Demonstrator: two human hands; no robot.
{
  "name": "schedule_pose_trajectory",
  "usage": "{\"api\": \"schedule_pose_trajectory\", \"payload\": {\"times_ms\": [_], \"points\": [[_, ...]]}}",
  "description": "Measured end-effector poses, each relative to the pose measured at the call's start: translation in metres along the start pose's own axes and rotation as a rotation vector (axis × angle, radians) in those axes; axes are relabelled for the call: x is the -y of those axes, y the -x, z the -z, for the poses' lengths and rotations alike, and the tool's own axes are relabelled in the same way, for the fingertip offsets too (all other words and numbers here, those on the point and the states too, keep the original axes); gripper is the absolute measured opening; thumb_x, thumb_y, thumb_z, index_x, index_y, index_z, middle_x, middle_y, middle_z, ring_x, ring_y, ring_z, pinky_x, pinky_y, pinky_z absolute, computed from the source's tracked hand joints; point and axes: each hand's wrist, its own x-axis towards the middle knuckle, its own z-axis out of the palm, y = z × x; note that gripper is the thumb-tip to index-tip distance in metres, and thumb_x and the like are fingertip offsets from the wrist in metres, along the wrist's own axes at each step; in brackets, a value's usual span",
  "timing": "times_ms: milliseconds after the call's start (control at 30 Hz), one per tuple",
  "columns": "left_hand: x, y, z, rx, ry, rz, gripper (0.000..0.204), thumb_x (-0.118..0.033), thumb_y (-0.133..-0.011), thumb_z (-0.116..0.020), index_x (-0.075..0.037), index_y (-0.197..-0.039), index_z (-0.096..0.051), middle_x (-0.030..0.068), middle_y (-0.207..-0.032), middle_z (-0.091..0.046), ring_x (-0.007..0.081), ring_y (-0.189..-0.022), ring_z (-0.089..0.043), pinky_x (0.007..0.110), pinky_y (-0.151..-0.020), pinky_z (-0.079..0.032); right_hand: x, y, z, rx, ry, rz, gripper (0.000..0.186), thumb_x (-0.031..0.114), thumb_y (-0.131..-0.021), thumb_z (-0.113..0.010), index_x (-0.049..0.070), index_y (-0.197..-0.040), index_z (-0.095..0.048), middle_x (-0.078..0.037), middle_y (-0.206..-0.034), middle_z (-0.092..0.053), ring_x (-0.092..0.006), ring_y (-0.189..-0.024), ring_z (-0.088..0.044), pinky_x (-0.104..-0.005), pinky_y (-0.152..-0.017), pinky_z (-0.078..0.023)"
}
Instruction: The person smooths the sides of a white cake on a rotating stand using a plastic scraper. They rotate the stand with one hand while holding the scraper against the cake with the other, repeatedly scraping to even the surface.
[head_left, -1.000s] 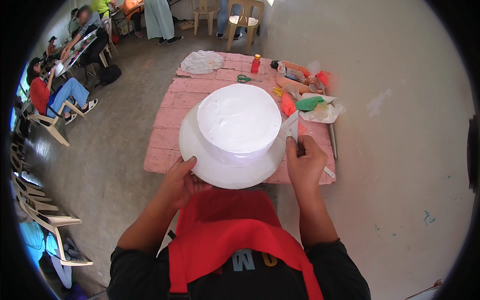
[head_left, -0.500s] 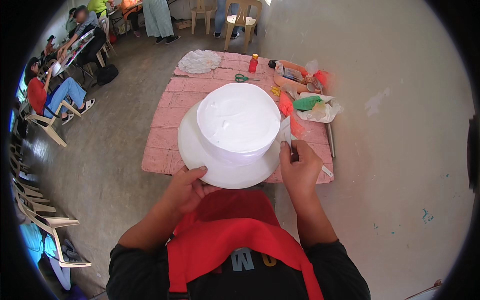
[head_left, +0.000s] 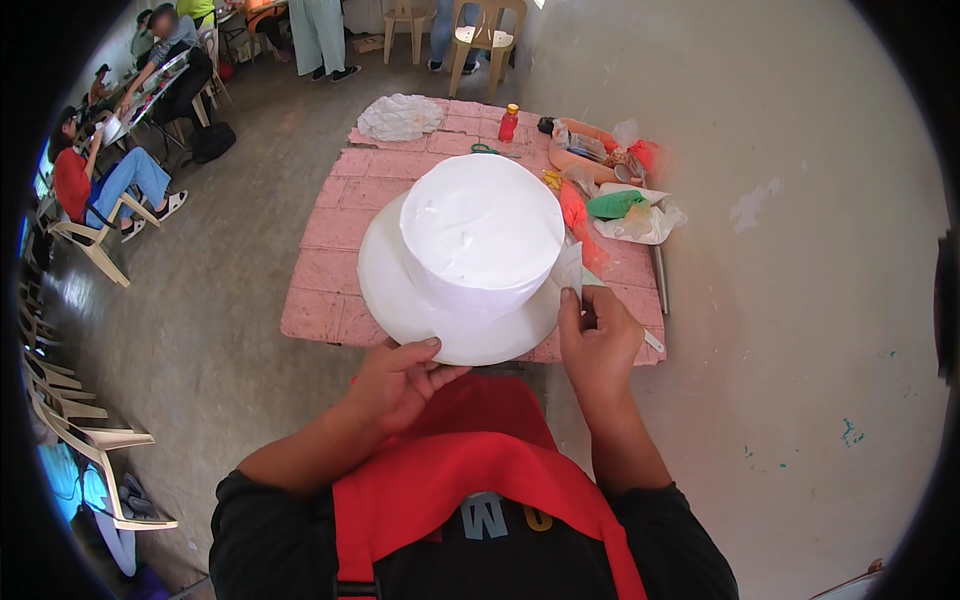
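A round cake point(head_left: 482, 222) coated in smooth white icing stands on a wide white cake turntable point(head_left: 385, 270). Small marks show on the icing of its top. My left hand point(head_left: 395, 385) grips the turntable's near rim, thumb on top and fingers curled under the edge. In my right hand point(head_left: 602, 335) a flat, pale cake scraper point(head_left: 569, 268) is pinched between thumb and fingers. It stands upright at the right side of the cake; whether its edge touches the icing I cannot tell.
The pink table point(head_left: 325, 255) also bears a crumpled white plastic sheet point(head_left: 400, 118), a red bottle point(head_left: 509, 123), green-handled scissors point(head_left: 484, 149), an orange tray point(head_left: 575, 165) and several plastic bags point(head_left: 632, 215). A wall stands close on the right. Chairs point(head_left: 100, 250) and people are farther left.
My left hand has moved rightward along the near rim of the turntable. The cake and turntable sit slightly higher and to the right in view. The scraper stays beside the cake.
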Motion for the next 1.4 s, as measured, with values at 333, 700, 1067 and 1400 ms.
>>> {"api": "schedule_pose_trajectory", "payload": {"times_ms": [333, 700, 1067, 1400], "points": [[0.008, -0.001, -0.01, 0.013, -0.061, 0.045, 0.043, -0.009, -0.092, -0.057, -0.001, -0.131, -0.039, 0.0127, -0.124, -0.054, 0.0256, -0.112, -0.057, 0.042, -0.096, -0.05, 0.004, 0.007, 0.002, 0.001, 0.0, -0.007, 0.01, 0.004, -0.077, -0.07, 0.0, -0.081, -0.061, -0.014, -0.064, -0.06, -0.0246, -0.05, -0.058, -0.0331, -0.047, -0.046], [0.01, 0.001, -0.003, 0.003, -0.149, 0.262, 0.033, -0.019, -0.091, -0.06, -0.003, -0.118, -0.049, 0.0107, -0.11, -0.059, 0.0226, -0.092, -0.062, 0.04, -0.082, -0.053, 0.0, 0.008, 0.019, -0.069, 0.078, -0.013, 0.01, 0.003, -0.076, -0.069, -0.001, -0.079, -0.06, -0.013, -0.062, -0.058, -0.0214, -0.047, -0.055, -0.0319, -0.045, -0.043], [-0.026, -0.017, 0.019, -0.139, -0.26, -0.213, 0.056, -0.021, -0.092, -0.049, -0.002, -0.141, -0.027, 0.0151, -0.133, -0.047, 0.0298, -0.116, -0.054, 0.047, -0.09, -0.051, -0.021, -0.031, 0.007, -0.088, -0.109, -0.175, 0.013, 0.005, -0.079, -0.068, -0.004, -0.076, -0.06, -0.009, -0.058, -0.056, -0.0107, -0.048, -0.048, -0.028, -0.046, -0.04], [-0.016, -0.015, 0.012, -0.124, -0.123, -0.255, 0.049, -0.01, -0.09, -0.049, 0.002, -0.134, -0.031, 0.0194, -0.124, -0.051, 0.0303, -0.102, -0.063, 0.041, -0.077, -0.06, -0.029, -0.042, -0.009, -0.01, -0.188, -0.184, 0.012, 0.006, -0.08, -0.068, -0.004, -0.079, -0.061, -0.01, -0.059, -0.058, -0.0109, -0.051, -0.053, -0.028, -0.049, -0.043]]}}
